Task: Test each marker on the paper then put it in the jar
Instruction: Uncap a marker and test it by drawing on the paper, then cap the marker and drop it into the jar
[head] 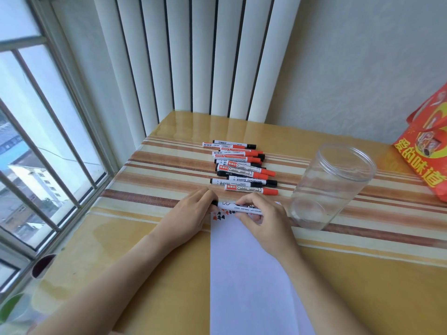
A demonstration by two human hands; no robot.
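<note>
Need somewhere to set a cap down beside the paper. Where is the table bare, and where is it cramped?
Bare: the table left of the paper, toward the window, and right of the paper, nearer than the jar. Cramped: the paper's far end, where left hand and right hand hold a marker, with the marker pile just beyond.

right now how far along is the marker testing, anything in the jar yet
Early on. Done: a few red and black test marks sit at the paper's top edge. In hand: both hands hold one black-capped marker over those marks, the left hand at the cap end, the right hand on the barrel. Left: the jar looks empty, and the marker pile behind waits.
</note>
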